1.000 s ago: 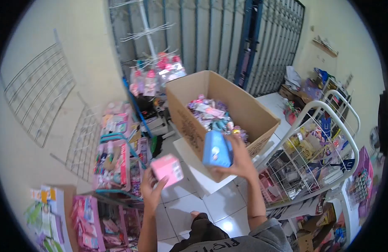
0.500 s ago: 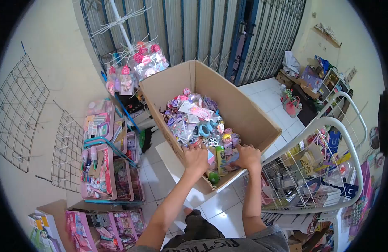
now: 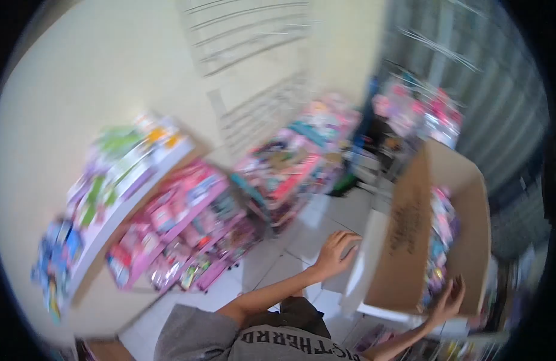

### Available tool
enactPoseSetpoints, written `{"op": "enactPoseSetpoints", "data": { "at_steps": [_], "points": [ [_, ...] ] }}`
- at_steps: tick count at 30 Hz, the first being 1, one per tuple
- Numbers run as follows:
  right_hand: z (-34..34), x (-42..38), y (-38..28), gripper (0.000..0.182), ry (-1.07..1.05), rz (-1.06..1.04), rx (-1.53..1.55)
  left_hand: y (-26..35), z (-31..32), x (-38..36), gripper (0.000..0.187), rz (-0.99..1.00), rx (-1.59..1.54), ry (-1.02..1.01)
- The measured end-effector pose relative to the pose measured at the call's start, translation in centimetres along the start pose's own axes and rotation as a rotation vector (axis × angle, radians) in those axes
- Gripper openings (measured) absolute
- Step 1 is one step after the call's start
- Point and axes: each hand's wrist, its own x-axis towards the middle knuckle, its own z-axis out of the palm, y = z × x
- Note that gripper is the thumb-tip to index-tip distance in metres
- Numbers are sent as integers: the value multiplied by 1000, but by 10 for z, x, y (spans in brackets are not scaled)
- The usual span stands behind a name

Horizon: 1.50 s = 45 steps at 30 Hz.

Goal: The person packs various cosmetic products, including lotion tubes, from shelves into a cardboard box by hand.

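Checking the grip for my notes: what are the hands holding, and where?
Both hold the cardboard box: left hand flat on its outer side wall, right hand at its near rim. The blur hides the fingers.

Cream wall [image 3: 109, 72] w/ wire grids [image 3: 254, 114], tiled floor [image 3: 272, 265]

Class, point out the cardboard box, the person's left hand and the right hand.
cardboard box [image 3: 404, 240], head view, printed outer side wall.
left hand [image 3: 335, 253], head view, back of the hand.
right hand [image 3: 447, 301], head view, back of the hand.
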Motion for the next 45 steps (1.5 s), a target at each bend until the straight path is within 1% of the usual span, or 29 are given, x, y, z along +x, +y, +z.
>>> {"op": "enactPoseSetpoints", "data": {
  "at_steps": [2,4,5,7,8,11,14,16,18,19,20,21,22,23,24,26,27,28,30,34,35,38,39,40,41,42,43,44,45],
  "points": [
    [47,-20,-56,23,-27,-117,91,-43,-64,-35,22,-87,153,168],
    [103,-47,-104,19,-193,-140,256,-68,-131,-75,25,-248,259,342],
    [131,-66,-135,18,-319,-218,314,-76,-166,-97,26,-368,272,428],
    [176,-105,-198,17,-614,-335,398,-74,-232,-130,24,-453,393,629],
    [194,-126,-227,18,-788,-375,424,-76,-262,-150,23,-502,601,697],
    [260,-207,-284,18,-1148,-512,724,-81,-341,-203,25,-590,678,935],
    [311,-297,-336,22,-1413,-705,843,-90,-398,-247,30,-742,851,980],
    [353,-363,-357,24,-1472,-845,884,-104,-420,-265,35,-795,794,1008],
    [375,-416,-385,24,-1556,-863,801,-117,-438,-273,41,-966,882,885],
    [392,-447,-392,22,-1327,-1002,811,-117,-446,-267,56,-1134,810,776],
    [408,-472,-396,20,-1091,-1126,810,-113,-449,-257,56,-1122,810,771],
    [418,-486,-401,20,-1077,-1122,807,-110,-450,-247,61,-1218,817,702],
    [425,-496,-405,24,-1084,-1236,613,-109,-454,-241,66,-1313,825,629],
    [432,-505,-407,28,-1087,-1339,411,-131,-455,-253,77,-1263,945,566],
    [436,-512,-409,28,-1078,-1331,405,-131,-458,-252,77,-1252,946,557],
    [442,-523,-409,27,-1327,-1175,330,-130,-461,-248,79,-1291,936,554],
    [449,-528,-405,23,-1245,-1322,285,-131,-462,-248,76,-1283,929,555],
    [456,-536,-399,23,-1238,-1319,280,-131,-462,-248,76,-1275,927,552],
    [469,-547,-393,21,-1004,-1347,401,-131,-463,-246,74,-1298,917,498],
    [439,-514,-416,28,-1221,-1215,347,-127,-472,-249,54,-1147,836,598],
    [430,-505,-418,28,-1216,-1209,341,-114,-473,-243,46,-1176,802,718],
    [419,-487,-408,35,-1224,-1200,464,-100,-476,-257,42,-1129,775,747],
    [424,-488,-397,37,-1312,-1086,623,-87,-475,-256,40,-1131,677,770],
    [409,-468,-403,39,-1389,-963,782,-87,-471,-269,37,-1012,707,846],
    [395,-433,-401,42,-1896,-778,548,-90,-462,-279,34,-894,730,920],
    [387,-417,-387,44,-1917,-761,530,-36,-452,-243,33,-973,342,935],
    [366,-386,-381,43,-2019,-690,509,-54,-447,-269,33,-873,479,845],
    [347,-355,-372,43,-2115,-611,490,-24,-435,-249,26,-991,191,826],
    [341,-335,-351,43,-2087,-584,476,-17,-421,-242,26,-1012,104,800]
  ]
}}
